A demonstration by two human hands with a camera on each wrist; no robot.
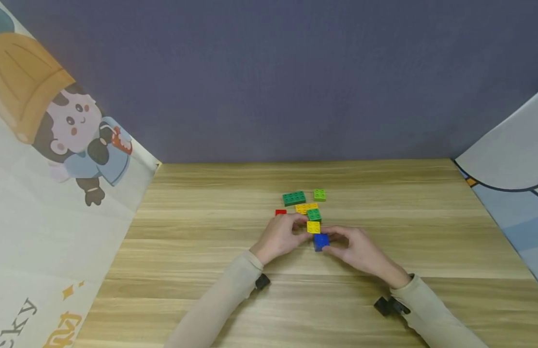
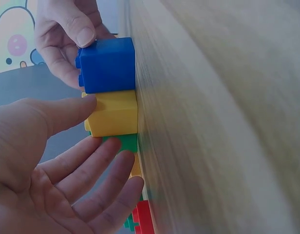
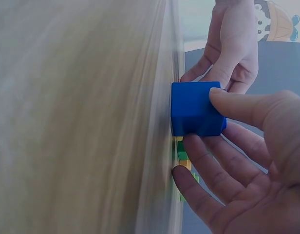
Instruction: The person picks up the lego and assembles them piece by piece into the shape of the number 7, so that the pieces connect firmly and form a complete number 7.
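Lower centre of frame: blue square plastic block [image 1: 321, 242] low on the wood-grain surface [image 1: 312, 314]. My right hand [image 1: 357, 249] pinches it, thumb on the near side, fingers beyond, likely so the studded top stays free. My left hand [image 1: 279, 237], only slightly parted, has a light thumb-and-forefinger pinch on the yellow square plastic block [image 1: 313, 227], probably to steady it. Blue sits just beside yellow; can't tell whether they touch. Above these, a green square plastic block [image 1: 313, 215], then a yellow oblong plastic block [image 1: 301, 208]. Higher still, a dark green oblong plastic block [image 1: 294, 198] and a lime square plastic block [image 1: 319, 195], perhaps set apart for working room. Red plastic block [image 1: 281, 211] partly hidden behind my left hand.
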